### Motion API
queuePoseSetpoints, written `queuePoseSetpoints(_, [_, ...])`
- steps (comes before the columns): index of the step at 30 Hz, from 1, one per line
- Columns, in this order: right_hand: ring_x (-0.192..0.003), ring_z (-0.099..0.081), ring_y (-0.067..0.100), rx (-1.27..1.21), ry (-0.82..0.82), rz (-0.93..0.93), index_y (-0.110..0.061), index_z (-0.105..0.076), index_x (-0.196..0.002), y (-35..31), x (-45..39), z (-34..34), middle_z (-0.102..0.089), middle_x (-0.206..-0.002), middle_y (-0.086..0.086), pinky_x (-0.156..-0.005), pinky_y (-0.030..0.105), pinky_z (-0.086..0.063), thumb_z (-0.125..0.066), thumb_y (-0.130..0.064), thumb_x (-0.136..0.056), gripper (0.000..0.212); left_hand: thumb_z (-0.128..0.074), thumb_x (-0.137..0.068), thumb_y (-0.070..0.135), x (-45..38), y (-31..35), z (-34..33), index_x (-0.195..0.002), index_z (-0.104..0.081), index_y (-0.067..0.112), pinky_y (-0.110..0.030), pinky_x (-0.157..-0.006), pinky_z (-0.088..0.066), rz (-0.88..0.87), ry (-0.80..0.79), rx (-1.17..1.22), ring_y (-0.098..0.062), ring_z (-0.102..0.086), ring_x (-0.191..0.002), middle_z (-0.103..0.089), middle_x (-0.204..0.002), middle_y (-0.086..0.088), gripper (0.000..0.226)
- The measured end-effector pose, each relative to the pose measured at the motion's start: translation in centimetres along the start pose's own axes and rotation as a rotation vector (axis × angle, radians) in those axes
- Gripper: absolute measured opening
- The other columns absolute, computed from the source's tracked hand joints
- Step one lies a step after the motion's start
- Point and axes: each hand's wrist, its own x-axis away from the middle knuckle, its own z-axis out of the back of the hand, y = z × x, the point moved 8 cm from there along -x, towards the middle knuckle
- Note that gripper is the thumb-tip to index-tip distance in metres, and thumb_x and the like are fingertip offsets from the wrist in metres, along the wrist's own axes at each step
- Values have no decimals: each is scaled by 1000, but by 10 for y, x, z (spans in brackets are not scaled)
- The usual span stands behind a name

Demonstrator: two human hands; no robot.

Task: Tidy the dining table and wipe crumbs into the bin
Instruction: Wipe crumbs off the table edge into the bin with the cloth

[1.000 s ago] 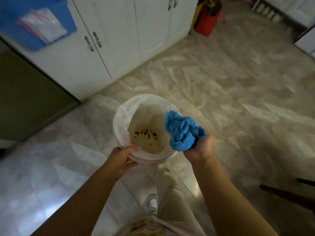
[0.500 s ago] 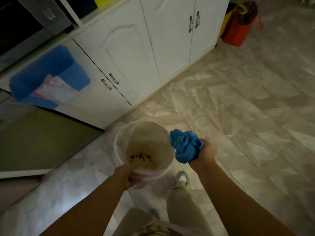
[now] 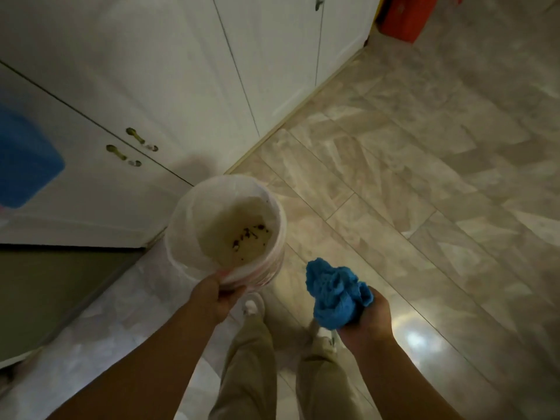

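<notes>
Basically floor-level shot, no surface in view. Tiled floor [image 3: 424, 177] fills the right half; white cabinets [image 3: 151, 71] run along the upper left, brass handles on the lower pair of doors. Blue blurred thing [image 3: 24, 159] hangs at the left edge, can't tell what. Red container [image 3: 409, 16] sits in the far corner, top right.

Bin [image 3: 225, 234]: round, white, lined with a thin plastic bag folded over the rim. It's right beside the cabinet base, whether resting on the floor or hanging just above it I can't tell. Left hand [image 3: 216, 297] has its fingers curled over the near rim, thumb outside, gripping it. Judgement: that grip suits carrying or setting it down by the edge with the mouth up.

Cloth [image 3: 335, 294]: blue, fluffy, bunched into a wad. Right hand [image 3: 368, 319] is closed round its lower end, the loose part sticking up toward the bin but well clear of the opening. Bunching probably keeps any leftover bits folded inside.

Crumbs [image 3: 250, 233]: small dark specks scattered at the bottom of the liner, toward the far-right side. So the wipe-into-bin step looks done; I'd guess the bin is going to its spot by the cabinets. Legs and shoes visible below, between the arms.
</notes>
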Motion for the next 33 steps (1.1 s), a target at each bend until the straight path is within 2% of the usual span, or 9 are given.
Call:
queuePoseSetpoints(3, [-74, -60, 25, -19, 30, 12, -6, -60, -84, 27, -25, -8, -59, -78, 12, -67, 35, -51, -44, -14, -83, 18, -46, -100, 2, -46, 14, -7, -103, -60, -1, -48, -89, -49, 49, -6, -12, -36, -58, -94, -60, -111, -22, 15])
queuePoseSetpoints(7, [-61, -56, 22, 0, 7, 36, -8, -57, -70, 50, -52, -42, -55, -64, 9, -60, 29, -48, -44, -11, -79, 16, -52, -96, 3, -103, 29, -9, -133, -52, -4, -49, -84, -57, 84, -7, -23, -40, -55, -119, -57, -131, -24, 37])
queuePoseSetpoints(11, [-72, -58, 26, 21, 22, 52, -7, -61, -75, 65, -86, -58, -59, -71, 12, -73, 35, -46, -49, -13, -71, 14, -60, -92, 4, -157, 52, -16, -137, -49, 4, -46, -69, -57, 49, 26, -27, -37, -59, -105, -56, -133, -22, 47])
queuePoseSetpoints(16, [-71, -58, 25, 18, 50, 101, -8, -62, -69, 68, -119, -67, -58, -70, 11, -74, 35, -46, -49, -14, -71, 14, -55, -94, 0, -219, 79, -36, -138, -48, 7, -45, -86, -52, 12, 3, -12, -35, -57, -98, -53, -135, -19, 46])
queuePoseSetpoints(20, [-71, -62, 24, 21, 70, 106, -9, -63, -70, 65, -151, -66, -61, -72, 10, -77, 35, -48, -44, -13, -83, 24, -65, -87, 2, -257, 102, -49, -137, -51, 9, -44, -70, -60, -32, -6, -17, -35, -56, -112, -55, -135, -16, 52])
queuePoseSetpoints(22, [-75, -62, 24, 16, 90, 106, -10, -62, -74, 65, -164, -66, -61, -74, 9, -81, 35, -47, -49, -16, -74, 15, -69, -83, 1, -272, 108, -53, -136, -51, 10, -45, -69, -61, -43, -9, -3, -35, -57, -112, -57, -132, -15, 57])
queuePoseSetpoints(26, [-75, -61, 24, 26, 109, 124, -11, -60, -72, 64, -182, -62, -59, -74, 9, -84, 35, -45, -51, -18, -63, 15, -68, -85, 0, -296, 114, -61, -138, -48, 9, -45, -68, -58, -58, -24, 26, -33, -58, -100, -57, -128, -13, 57])
queuePoseSetpoints(30, [-78, -63, 26, 68, 85, 127, -8, -59, -75, 61, -195, -59, -61, -78, 12, -92, 40, -46, -50, -15, -66, 15, -55, -93, -3, -318, 112, -64, -134, -50, 5, -49, -91, -51, -23, -45, 59, -37, -55, -102, -56, -116, -16, 43])
queuePoseSetpoints(33, [-75, -64, 25, 80, 59, 126, -8, -59, -74, 58, -199, -62, -62, -76, 12, -87, 39, -49, -46, -11, -77, 14, -49, -97, -1, -325, 114, -64, -124, -53, 2, -51, -100, -46, -11, -63, 57, -39, -51, -111, -55, -113, -19, 27])
